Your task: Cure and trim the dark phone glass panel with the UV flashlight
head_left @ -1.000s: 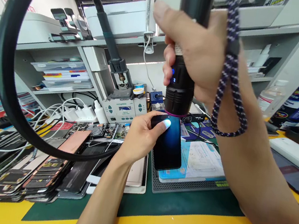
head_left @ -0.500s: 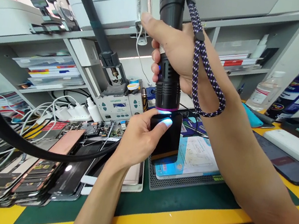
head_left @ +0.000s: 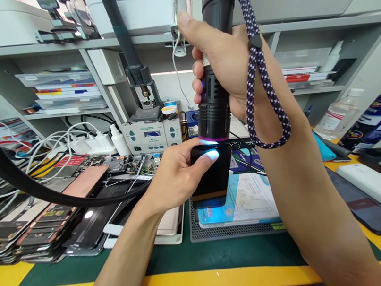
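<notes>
My right hand (head_left: 224, 62) is wrapped round a black flashlight (head_left: 215, 113) that points straight down, its thumb stretched along the left side. A dark patterned wrist strap (head_left: 272, 95) loops from the flashlight's upper end past my wrist. Bluish-white light glows at its lower, purple-ringed end. Just beneath that end, my left hand (head_left: 180, 175) pinches the top of a black smartphone (head_left: 212, 177), held upright with its dark face towards me. The light falls on my left thumbnail and the phone's top edge. Whether flashlight and phone touch, I cannot tell.
A black ring on a flexible arm (head_left: 57, 195) curves across the left side. Stacked phone parts (head_left: 45, 226) cover the bench's left. Below the phone lie a blue-and-white packet (head_left: 250, 199) and a mesh mat (head_left: 205, 233). A control box (head_left: 149, 134) stands behind; a clear bottle (head_left: 339, 115) stands right.
Both hands keep their grips, with the light still shining on the phone's top. The flashlight's upper end has tilted very slightly left. Otherwise there is only a slight shift of view.
</notes>
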Action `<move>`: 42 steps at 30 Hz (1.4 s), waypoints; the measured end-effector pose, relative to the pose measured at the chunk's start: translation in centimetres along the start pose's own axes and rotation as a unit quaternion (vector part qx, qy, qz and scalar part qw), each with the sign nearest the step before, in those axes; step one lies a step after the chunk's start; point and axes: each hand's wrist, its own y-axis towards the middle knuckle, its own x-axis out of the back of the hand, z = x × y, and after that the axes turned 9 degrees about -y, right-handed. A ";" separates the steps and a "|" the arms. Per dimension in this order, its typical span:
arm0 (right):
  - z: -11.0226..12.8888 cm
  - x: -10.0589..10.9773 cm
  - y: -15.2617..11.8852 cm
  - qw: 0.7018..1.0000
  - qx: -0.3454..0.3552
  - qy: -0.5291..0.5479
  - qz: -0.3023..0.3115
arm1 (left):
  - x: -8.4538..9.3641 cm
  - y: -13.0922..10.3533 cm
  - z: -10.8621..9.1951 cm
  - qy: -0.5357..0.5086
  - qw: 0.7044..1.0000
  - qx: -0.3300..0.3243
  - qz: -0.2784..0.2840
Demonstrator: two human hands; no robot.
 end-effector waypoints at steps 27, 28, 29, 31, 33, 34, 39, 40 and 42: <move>-1.9 3.4 -4.0 0.983 -0.026 -0.163 0.075 | 3.1 1.7 2.6 -0.308 0.924 0.063 -0.216; -2.8 3.8 -4.5 0.981 -0.066 -0.153 0.100 | 3.1 1.7 2.5 -0.318 0.920 0.065 -0.219; -3.7 4.1 -5.0 0.979 -0.109 -0.132 0.111 | 3.1 1.7 2.4 -0.327 0.916 0.068 -0.220; -5.3 4.5 -5.9 0.975 -0.139 -0.122 0.123 | 2.9 1.8 2.2 -0.339 0.911 0.077 -0.222; -6.4 4.5 -6.6 0.972 -0.156 -0.108 0.140 | 2.6 1.8 2.1 -0.345 0.907 0.090 -0.225; -6.8 4.4 -6.9 0.971 -0.161 -0.100 0.149 | 2.4 1.8 2.0 -0.346 0.905 0.096 -0.228; -6.7 3.5 -8.0 0.969 -0.171 -0.064 0.169 | 1.4 1.7 1.9 -0.338 0.907 0.110 -0.227; -6.5 3.4 -8.2 0.969 -0.172 -0.061 0.165 | 1.2 1.7 1.9 -0.336 0.908 0.112 -0.223; -6.3 3.4 -8.5 0.971 -0.170 -0.056 0.156 | 0.9 1.6 1.9 -0.334 0.911 0.116 -0.215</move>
